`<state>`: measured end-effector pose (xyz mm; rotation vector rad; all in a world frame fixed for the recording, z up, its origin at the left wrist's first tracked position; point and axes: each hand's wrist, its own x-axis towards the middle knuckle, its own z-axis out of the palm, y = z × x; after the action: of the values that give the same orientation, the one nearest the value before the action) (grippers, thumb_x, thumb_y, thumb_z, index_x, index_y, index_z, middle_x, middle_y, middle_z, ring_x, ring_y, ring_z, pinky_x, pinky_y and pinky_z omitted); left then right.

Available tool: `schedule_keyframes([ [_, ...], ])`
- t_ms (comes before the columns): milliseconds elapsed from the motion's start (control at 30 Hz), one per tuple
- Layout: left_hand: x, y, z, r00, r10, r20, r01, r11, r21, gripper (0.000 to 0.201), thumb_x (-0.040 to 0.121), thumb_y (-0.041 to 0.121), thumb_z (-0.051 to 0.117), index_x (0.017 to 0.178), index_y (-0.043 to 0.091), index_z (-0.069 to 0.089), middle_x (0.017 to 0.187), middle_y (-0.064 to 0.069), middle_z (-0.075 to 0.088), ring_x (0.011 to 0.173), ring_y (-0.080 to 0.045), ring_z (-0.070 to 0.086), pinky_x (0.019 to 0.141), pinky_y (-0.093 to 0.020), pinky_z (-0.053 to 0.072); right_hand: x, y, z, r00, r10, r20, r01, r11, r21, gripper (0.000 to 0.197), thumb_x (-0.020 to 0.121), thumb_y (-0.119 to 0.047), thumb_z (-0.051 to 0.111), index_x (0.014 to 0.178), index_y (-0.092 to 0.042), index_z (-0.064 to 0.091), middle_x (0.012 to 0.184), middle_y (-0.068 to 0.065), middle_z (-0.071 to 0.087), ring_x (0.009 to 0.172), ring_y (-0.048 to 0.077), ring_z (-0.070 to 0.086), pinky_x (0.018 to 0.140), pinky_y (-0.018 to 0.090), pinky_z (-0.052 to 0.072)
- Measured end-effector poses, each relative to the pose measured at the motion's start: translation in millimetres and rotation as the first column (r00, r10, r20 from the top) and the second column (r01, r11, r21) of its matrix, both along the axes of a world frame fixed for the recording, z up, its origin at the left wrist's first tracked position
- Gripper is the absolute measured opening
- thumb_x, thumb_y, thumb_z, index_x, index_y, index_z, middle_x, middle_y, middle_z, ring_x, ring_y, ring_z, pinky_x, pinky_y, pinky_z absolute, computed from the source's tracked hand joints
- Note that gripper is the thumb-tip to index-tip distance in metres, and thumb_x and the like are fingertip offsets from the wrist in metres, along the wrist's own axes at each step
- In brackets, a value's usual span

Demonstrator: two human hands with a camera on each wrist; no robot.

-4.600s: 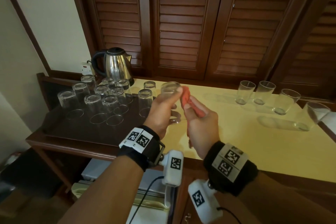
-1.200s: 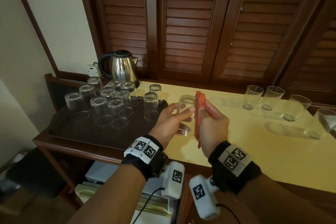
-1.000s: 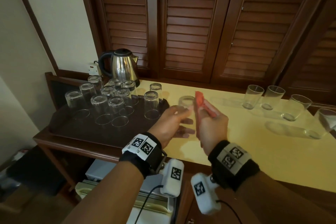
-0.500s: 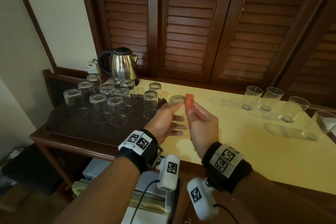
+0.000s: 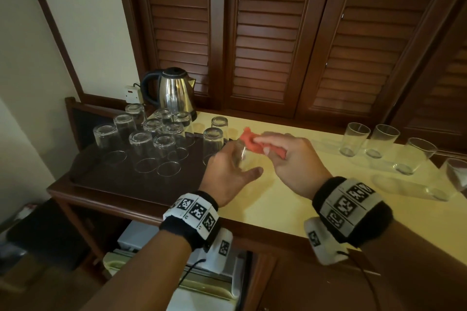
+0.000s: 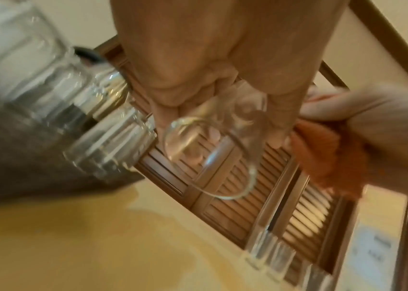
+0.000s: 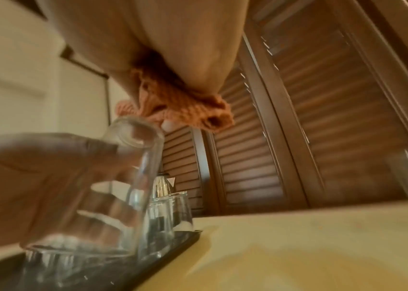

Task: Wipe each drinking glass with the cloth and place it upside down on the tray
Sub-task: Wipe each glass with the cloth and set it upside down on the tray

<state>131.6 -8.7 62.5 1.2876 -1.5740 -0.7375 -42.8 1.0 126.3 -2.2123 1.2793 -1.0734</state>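
while left hand (image 5: 228,168) grips glass (image 6: 212,155), mouth down.

Clear, glossy glass is seen in the tumblers (image 5: 163,149); the cloth (image 7: 185,110) is coarsely knitted orange fabric. The kettle (image 5: 174,93) is polished metal, the bench (image 5: 290,199) smooth matt yellow, the shutters (image 5: 265,33) varnished wood.

Left hand (image 5: 228,170) grips a clear drinking glass (image 5: 241,156) at frame centre, just right of the dark brown tray (image 5: 106,179). Right hand (image 5: 290,161) pinches an orange-red cloth (image 5: 252,142) against the glass. Inverted clear glasses (image 5: 151,144) cluster on the tray, left of centre. Steel kettle (image 5: 174,92) sits behind them. Upright glasses (image 5: 384,141) line the yellow countertop (image 5: 290,204), far right.
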Motion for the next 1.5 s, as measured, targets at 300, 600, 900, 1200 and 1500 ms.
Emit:
schedule_keyframes([
  [300,0,-1,-17,0.984,0.117,0.135,-0.078,0.961,-0.265,0.066,0.082,0.023,0.088,0.141,0.025,0.057,0.131,0.007,0.068,0.112,-0.013,0.068,0.095,-0.038,0.060,-1,0,-8,0.983,0.044,-0.176,-0.084,0.970,-0.227,0.037,0.089,0.012,0.062,0.113,-0.013,0.075,0.110,-0.002,0.070,0.096,0.022,0.057,0.086,0.035,0.050],
  [600,-3,7,-22,0.979,0.145,0.141,-0.101,0.955,-0.280,0.057,0.083,0.024,0.087,0.134,0.025,0.060,0.121,0.010,0.070,0.104,-0.007,0.067,0.090,-0.034,0.059,-5,-3,-18,0.983,0.049,-0.179,-0.100,0.951,-0.292,0.039,0.085,0.015,0.064,0.110,-0.011,0.076,0.113,-0.002,0.070,0.094,0.019,0.057,0.082,0.036,0.054],
  [900,-9,17,-29,0.984,0.148,0.102,-0.115,0.956,-0.270,0.065,0.082,0.026,0.087,0.140,0.027,0.058,0.124,0.010,0.071,0.107,-0.009,0.067,0.095,-0.036,0.059,3,-3,-20,0.986,0.010,-0.164,-0.064,0.941,-0.331,0.041,0.082,0.017,0.064,0.109,-0.011,0.076,0.109,-0.003,0.071,0.093,0.025,0.059,0.079,0.043,0.056],
  [1200,0,8,-15,0.964,0.155,0.217,-0.080,0.944,-0.320,0.065,0.084,0.024,0.085,0.142,0.020,0.058,0.121,0.005,0.070,0.098,-0.015,0.068,0.086,-0.034,0.059,12,-3,-21,0.991,0.008,-0.137,-0.062,0.914,-0.401,0.044,0.079,0.019,0.064,0.110,-0.009,0.076,0.111,0.000,0.070,0.091,0.024,0.056,0.076,0.036,0.053],
  [1500,2,5,-12,0.969,0.216,0.118,-0.157,0.913,-0.377,0.063,0.083,0.019,0.085,0.140,0.020,0.058,0.110,0.004,0.071,0.084,-0.016,0.066,0.079,-0.033,0.059,25,3,-15,0.993,0.045,-0.109,-0.088,0.900,-0.428,0.043,0.080,0.017,0.064,0.111,-0.010,0.076,0.114,0.000,0.070,0.095,0.022,0.057,0.082,0.032,0.052],
])
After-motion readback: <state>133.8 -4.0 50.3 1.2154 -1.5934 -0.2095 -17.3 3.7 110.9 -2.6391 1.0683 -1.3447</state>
